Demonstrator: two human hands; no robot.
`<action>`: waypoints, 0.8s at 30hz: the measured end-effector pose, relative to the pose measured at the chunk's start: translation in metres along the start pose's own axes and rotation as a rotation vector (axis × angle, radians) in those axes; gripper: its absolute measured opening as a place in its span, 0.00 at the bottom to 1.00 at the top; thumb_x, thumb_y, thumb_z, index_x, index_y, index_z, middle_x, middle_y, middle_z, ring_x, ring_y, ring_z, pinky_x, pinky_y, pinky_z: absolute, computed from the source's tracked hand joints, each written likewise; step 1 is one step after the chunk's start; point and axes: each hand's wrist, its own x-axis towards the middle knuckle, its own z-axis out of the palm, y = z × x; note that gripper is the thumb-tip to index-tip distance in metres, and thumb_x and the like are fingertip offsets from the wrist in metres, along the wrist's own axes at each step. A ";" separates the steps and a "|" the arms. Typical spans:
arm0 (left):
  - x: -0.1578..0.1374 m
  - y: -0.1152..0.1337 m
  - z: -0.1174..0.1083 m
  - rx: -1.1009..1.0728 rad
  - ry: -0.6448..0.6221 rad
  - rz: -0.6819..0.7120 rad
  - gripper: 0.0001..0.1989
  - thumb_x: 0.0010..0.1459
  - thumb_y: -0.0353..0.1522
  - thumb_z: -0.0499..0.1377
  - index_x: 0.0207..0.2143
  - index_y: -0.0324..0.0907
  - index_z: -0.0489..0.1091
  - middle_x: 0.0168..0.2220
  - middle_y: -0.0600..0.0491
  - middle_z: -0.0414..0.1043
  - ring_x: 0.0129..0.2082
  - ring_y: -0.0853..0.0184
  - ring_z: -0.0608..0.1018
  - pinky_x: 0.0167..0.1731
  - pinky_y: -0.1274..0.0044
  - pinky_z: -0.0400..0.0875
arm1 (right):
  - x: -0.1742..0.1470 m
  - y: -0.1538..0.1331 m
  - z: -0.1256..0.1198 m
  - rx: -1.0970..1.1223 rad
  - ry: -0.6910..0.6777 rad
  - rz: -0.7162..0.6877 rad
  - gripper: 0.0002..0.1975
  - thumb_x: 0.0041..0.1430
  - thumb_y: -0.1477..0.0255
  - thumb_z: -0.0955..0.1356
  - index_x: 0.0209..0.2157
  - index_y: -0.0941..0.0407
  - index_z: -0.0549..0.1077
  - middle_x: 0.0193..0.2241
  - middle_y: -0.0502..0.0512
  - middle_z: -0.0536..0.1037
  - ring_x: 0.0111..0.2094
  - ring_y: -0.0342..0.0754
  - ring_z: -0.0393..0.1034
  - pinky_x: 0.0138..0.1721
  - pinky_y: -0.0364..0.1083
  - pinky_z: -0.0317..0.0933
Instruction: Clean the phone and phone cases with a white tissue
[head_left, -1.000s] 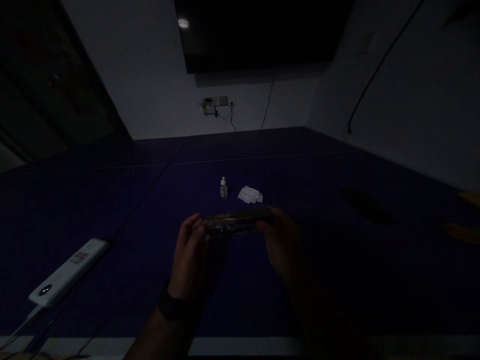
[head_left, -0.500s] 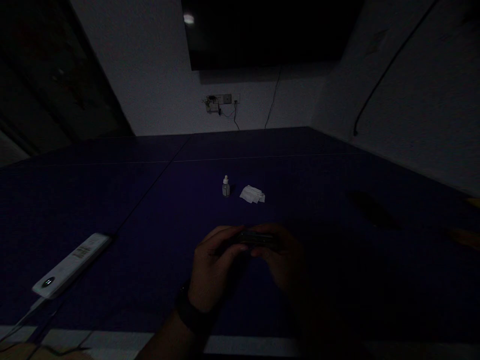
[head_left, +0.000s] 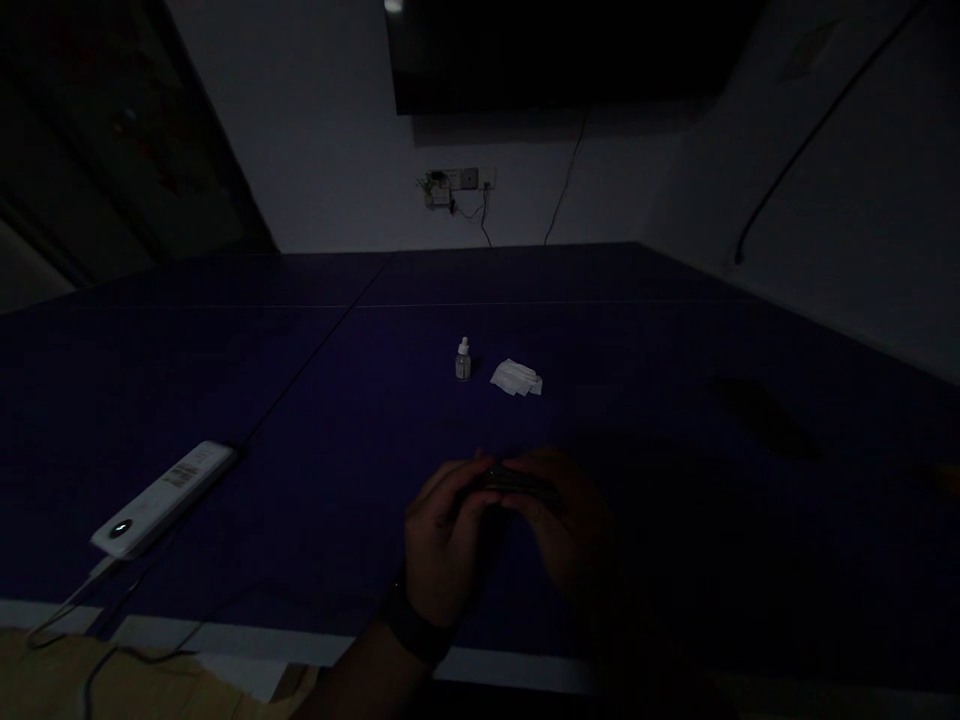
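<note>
Between my two hands is a small, dark, flat object (head_left: pixel 517 479) with a faint sheen; the dim light hides its kind. My left hand (head_left: pixel 444 525), with a dark band on the wrist, pinches its left end between thumb and fingers. On the other end, my right hand (head_left: pixel 566 520) is closed with the thumb at the near side, mostly lost in shadow. Beyond the hands stands a small dropper bottle (head_left: pixel 463 364) with a white top, upright. Just right of the bottle lie several white folded wipes or paper pieces (head_left: pixel 517 377).
A white power bank (head_left: pixel 166 498) with a cable lies at left on the dark blue table (head_left: pixel 337 400). One dark flat thing (head_left: pixel 761 410) rests at right. Behind are wall sockets (head_left: pixel 457 182) with cords and a large black screen (head_left: pixel 562 50).
The camera view has shifted, so the table things appear a little higher and further right. The dark object has tilted slightly in my hands, which both keep hold.
</note>
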 end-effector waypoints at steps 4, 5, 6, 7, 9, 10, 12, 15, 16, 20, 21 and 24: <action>-0.002 -0.002 0.001 0.008 -0.009 0.000 0.09 0.64 0.30 0.59 0.45 0.45 0.78 0.41 0.49 0.81 0.40 0.62 0.81 0.43 0.73 0.76 | 0.000 0.004 0.001 -0.011 0.019 0.000 0.04 0.55 0.68 0.72 0.34 0.50 0.79 0.32 0.52 0.80 0.34 0.51 0.75 0.36 0.48 0.70; -0.002 -0.002 0.002 0.009 -0.010 -0.003 0.09 0.64 0.30 0.59 0.44 0.45 0.78 0.41 0.50 0.81 0.40 0.63 0.81 0.43 0.73 0.75 | 0.000 0.004 0.002 -0.012 0.022 0.009 0.03 0.55 0.68 0.73 0.34 0.50 0.79 0.32 0.52 0.80 0.34 0.51 0.75 0.35 0.48 0.69; -0.002 -0.002 0.002 0.008 -0.015 -0.006 0.09 0.65 0.29 0.58 0.43 0.45 0.78 0.40 0.50 0.81 0.40 0.63 0.81 0.42 0.73 0.75 | 0.000 0.003 0.002 -0.010 0.023 0.021 0.03 0.55 0.68 0.73 0.33 0.50 0.79 0.31 0.52 0.80 0.33 0.50 0.75 0.35 0.48 0.69; -0.002 -0.002 0.003 0.004 -0.020 -0.014 0.09 0.65 0.30 0.58 0.42 0.45 0.79 0.40 0.50 0.81 0.39 0.63 0.81 0.42 0.73 0.75 | 0.000 0.003 0.002 -0.005 0.023 0.036 0.03 0.55 0.68 0.73 0.32 0.50 0.78 0.31 0.52 0.79 0.33 0.50 0.75 0.35 0.47 0.69; -0.002 -0.002 0.004 -0.014 -0.023 -0.035 0.08 0.65 0.31 0.59 0.41 0.45 0.79 0.39 0.50 0.81 0.39 0.63 0.81 0.42 0.73 0.75 | 0.000 0.001 0.002 0.007 0.021 0.067 0.02 0.54 0.68 0.73 0.31 0.51 0.78 0.30 0.52 0.79 0.32 0.49 0.74 0.34 0.47 0.69; -0.001 -0.002 0.005 -0.026 -0.021 -0.045 0.08 0.65 0.31 0.59 0.41 0.45 0.79 0.39 0.50 0.81 0.39 0.63 0.81 0.42 0.73 0.75 | 0.000 0.000 0.002 0.014 0.021 0.076 0.02 0.54 0.68 0.73 0.30 0.51 0.78 0.29 0.51 0.79 0.32 0.49 0.74 0.34 0.46 0.69; -0.001 -0.002 0.005 -0.047 -0.021 -0.063 0.07 0.64 0.32 0.60 0.41 0.44 0.79 0.40 0.49 0.80 0.40 0.62 0.81 0.43 0.72 0.74 | 0.001 0.000 0.002 0.033 0.020 0.079 0.02 0.54 0.69 0.73 0.30 0.51 0.78 0.29 0.51 0.79 0.32 0.49 0.75 0.34 0.46 0.69; -0.002 -0.004 0.005 -0.076 -0.002 -0.089 0.07 0.64 0.34 0.60 0.40 0.43 0.78 0.38 0.49 0.79 0.42 0.61 0.80 0.44 0.71 0.74 | 0.001 0.002 0.003 0.080 0.044 0.114 0.06 0.50 0.69 0.75 0.32 0.51 0.78 0.30 0.50 0.80 0.32 0.49 0.75 0.34 0.46 0.70; -0.002 -0.006 0.005 -0.093 0.018 -0.108 0.07 0.64 0.35 0.60 0.40 0.43 0.78 0.39 0.49 0.79 0.43 0.61 0.80 0.45 0.71 0.73 | 0.001 0.003 0.003 0.114 0.079 0.136 0.09 0.48 0.69 0.75 0.34 0.51 0.78 0.31 0.51 0.80 0.32 0.49 0.76 0.34 0.46 0.70; -0.006 -0.016 0.003 -0.227 0.100 -0.203 0.10 0.64 0.40 0.61 0.42 0.43 0.75 0.42 0.49 0.77 0.47 0.61 0.79 0.50 0.70 0.71 | 0.001 0.007 0.002 0.194 0.182 0.227 0.12 0.48 0.68 0.75 0.37 0.52 0.77 0.34 0.52 0.81 0.36 0.51 0.77 0.37 0.49 0.72; -0.007 -0.017 0.002 -0.260 0.103 -0.219 0.11 0.64 0.41 0.62 0.42 0.43 0.74 0.42 0.49 0.77 0.47 0.61 0.78 0.52 0.70 0.70 | 0.000 0.007 0.002 0.174 0.169 0.241 0.09 0.49 0.68 0.74 0.35 0.52 0.78 0.33 0.52 0.81 0.35 0.51 0.77 0.37 0.49 0.72; -0.004 -0.012 -0.003 -0.293 0.071 -0.230 0.11 0.64 0.41 0.62 0.42 0.43 0.72 0.41 0.50 0.76 0.46 0.63 0.78 0.52 0.71 0.70 | -0.003 0.008 0.004 0.113 0.144 0.238 0.05 0.52 0.68 0.73 0.31 0.52 0.79 0.31 0.52 0.81 0.33 0.50 0.76 0.37 0.49 0.71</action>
